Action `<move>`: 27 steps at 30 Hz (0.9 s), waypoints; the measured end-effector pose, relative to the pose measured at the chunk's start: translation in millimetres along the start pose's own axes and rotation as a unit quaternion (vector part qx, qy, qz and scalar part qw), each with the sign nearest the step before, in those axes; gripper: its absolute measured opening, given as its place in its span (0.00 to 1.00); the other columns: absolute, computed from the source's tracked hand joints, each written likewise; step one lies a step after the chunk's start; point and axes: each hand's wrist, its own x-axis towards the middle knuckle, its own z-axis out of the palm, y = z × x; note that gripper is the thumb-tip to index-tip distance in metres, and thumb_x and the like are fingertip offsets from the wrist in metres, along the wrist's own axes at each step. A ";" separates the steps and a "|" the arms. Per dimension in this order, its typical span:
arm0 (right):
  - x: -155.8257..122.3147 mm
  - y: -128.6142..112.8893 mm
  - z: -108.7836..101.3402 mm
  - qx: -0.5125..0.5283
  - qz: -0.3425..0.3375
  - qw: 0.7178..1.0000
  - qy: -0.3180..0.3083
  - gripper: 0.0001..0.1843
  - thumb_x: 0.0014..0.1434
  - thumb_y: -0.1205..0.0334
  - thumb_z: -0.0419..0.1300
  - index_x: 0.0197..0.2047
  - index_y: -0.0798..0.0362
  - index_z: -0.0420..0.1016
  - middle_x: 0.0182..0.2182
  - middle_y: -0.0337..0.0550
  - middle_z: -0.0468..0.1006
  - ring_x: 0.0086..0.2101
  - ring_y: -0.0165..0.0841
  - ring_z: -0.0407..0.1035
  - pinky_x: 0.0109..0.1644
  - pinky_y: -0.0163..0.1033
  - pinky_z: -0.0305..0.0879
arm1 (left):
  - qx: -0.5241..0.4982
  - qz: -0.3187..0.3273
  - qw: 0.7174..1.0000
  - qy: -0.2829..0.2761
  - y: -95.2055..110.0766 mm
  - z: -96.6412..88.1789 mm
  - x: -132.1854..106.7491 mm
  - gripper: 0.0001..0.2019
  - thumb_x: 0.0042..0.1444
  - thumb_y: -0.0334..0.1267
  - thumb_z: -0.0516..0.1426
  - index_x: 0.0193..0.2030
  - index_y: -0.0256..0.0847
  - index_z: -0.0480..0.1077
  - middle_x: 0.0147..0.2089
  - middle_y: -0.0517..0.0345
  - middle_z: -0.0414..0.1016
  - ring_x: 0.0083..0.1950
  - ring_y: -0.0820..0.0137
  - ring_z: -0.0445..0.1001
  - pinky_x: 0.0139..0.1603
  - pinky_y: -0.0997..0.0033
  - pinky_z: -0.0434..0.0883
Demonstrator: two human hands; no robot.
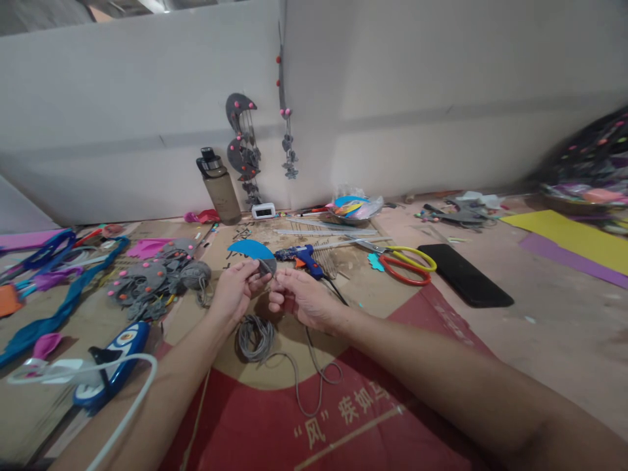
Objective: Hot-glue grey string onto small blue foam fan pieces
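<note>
My left hand [239, 282] is closed, its thumb and fingers pinching a small dark grey piece [267, 265] that looks like felt. My right hand [305, 297] meets it, fingertips pinched together at the piece's edge on what looks like the end of a grey cord [296, 376]. That cord hangs below the hand and loops over the red print. A coiled bundle of the same cord [255, 338] lies under my left hand. Just beyond my fingers shows a blue crescent shape [252, 248]; whether it is held or lying down, I cannot tell.
Beyond my hands lies a blue glue gun [307, 259]. Scissors [407, 264] and a black phone [466, 275] are to the right. Grey felt pieces with pompoms [152, 281] and a blue-white device [112, 366] lie left. A bottle [219, 190] stands by the wall.
</note>
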 end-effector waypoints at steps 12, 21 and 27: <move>1.6 5.3 -2.9 -0.072 -0.021 0.997 0.032 0.11 0.50 0.61 0.58 0.27 0.52 0.56 0.18 0.29 0.61 0.19 0.23 0.58 0.26 0.34 0.56 | 0.004 0.001 1.000 -0.003 0.2 1.2 -0.3 0.02 0.48 0.28 0.60 0.27 0.32 0.71 0.28 0.56 0.75 0.28 0.76 0.74 0.34 0.76 0.76; -1.4 0.3 -4.9 0.016 -0.009 0.998 0.056 0.11 0.51 0.60 0.55 0.24 0.52 0.55 0.19 0.30 0.54 0.19 0.23 0.54 0.25 0.34 0.57 | -0.005 -0.004 1.000 0.006 1.3 3.8 -1.7 0.03 0.49 0.28 0.59 0.26 0.31 0.70 0.27 0.57 0.73 0.26 0.78 0.72 0.33 0.77 0.76; -2.4 -0.7 -4.3 0.011 -0.019 0.999 0.029 0.13 0.47 0.68 0.59 0.27 0.51 0.55 0.20 0.31 0.60 0.23 0.25 0.59 0.31 0.35 0.60 | -0.004 -0.002 1.000 0.000 1.5 3.4 -1.5 0.03 0.49 0.28 0.59 0.27 0.31 0.71 0.29 0.55 0.75 0.28 0.76 0.74 0.34 0.76 0.76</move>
